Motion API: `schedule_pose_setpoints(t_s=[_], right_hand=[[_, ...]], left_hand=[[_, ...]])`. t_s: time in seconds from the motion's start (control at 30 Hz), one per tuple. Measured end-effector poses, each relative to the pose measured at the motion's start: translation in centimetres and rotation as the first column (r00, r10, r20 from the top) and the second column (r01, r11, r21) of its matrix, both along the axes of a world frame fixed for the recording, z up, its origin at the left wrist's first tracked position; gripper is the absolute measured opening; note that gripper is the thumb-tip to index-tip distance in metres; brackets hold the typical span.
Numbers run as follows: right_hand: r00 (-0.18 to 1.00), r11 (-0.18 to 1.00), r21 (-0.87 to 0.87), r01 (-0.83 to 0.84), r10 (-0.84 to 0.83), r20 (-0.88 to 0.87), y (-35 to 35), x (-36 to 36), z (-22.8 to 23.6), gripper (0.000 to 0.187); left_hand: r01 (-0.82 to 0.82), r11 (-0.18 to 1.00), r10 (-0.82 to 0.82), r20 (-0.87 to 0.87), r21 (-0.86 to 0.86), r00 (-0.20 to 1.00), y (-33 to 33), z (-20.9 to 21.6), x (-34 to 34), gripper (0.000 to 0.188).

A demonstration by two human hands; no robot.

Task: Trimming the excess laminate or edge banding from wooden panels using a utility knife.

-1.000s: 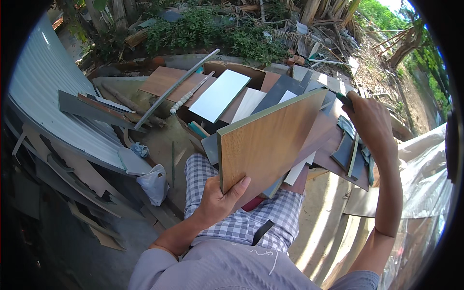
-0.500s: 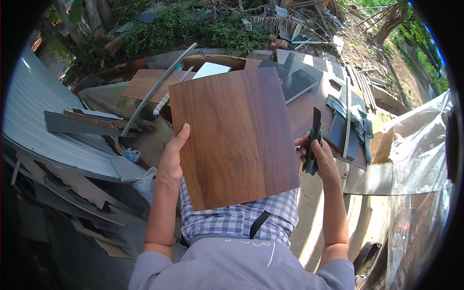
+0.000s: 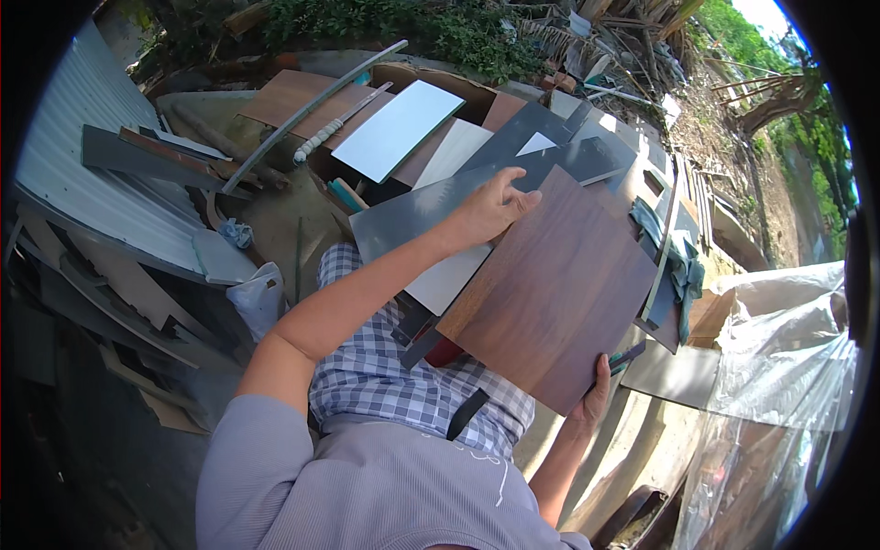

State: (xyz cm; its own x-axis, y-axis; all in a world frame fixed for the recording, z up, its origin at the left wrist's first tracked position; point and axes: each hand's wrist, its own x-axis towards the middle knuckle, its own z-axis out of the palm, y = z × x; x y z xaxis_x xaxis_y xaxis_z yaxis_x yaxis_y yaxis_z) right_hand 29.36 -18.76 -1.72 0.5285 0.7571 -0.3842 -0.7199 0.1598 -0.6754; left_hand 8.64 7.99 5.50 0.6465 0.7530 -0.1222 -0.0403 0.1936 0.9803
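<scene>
A square wood-grain board is tilted in front of my lap, its brown face toward me. My right hand grips its lower right edge, and a green and black utility knife is in the same hand, mostly hidden behind the board. Reaching across from the left, my left hand is at the board's upper left corner. Its fingers are apart, with the thumb against the edge. Beneath the board lie a dark grey panel and a pale panel.
Beyond are a white panel, a long metal strip and a rope-wrapped tool. A teal cloth hangs over boards at right. Clear plastic sheeting drapes on the right; corrugated metal stands at left.
The board has moved right and turned clockwise. My left hand went from its left edge to its upper corner; my right hand now holds the board's lower right edge along with the knife.
</scene>
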Motion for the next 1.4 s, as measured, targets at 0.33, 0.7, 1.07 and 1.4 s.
schedule_pose_setpoints(t_s=[0.33,0.7,1.07,1.4], right_hand=[[0.981,0.984,0.029,0.175,-0.171,-0.096,-2.0,2.8,-0.9,0.04],[0.992,0.992,0.05,0.113,-0.11,-0.054,4.4,4.9,-1.5,0.039],[0.996,0.993,0.107,-0.048,0.055,-0.065,8.2,12.0,-6.4,0.035],[0.989,0.993,0.095,-0.064,0.076,-0.125,8.4,10.3,-5.2,0.036]], left_hand=[[0.476,0.703,0.244,-0.808,0.528,0.536,4.8,-6.6,-8.0,0.115],[0.257,0.757,0.393,-0.733,0.6,0.555,0.5,-6.4,-7.7,0.098],[0.126,0.836,0.308,-0.647,0.534,0.697,-2.0,-5.5,-5.4,0.096],[0.114,0.878,0.246,-0.644,0.464,0.724,-2.0,-5.5,-6.1,0.098]])
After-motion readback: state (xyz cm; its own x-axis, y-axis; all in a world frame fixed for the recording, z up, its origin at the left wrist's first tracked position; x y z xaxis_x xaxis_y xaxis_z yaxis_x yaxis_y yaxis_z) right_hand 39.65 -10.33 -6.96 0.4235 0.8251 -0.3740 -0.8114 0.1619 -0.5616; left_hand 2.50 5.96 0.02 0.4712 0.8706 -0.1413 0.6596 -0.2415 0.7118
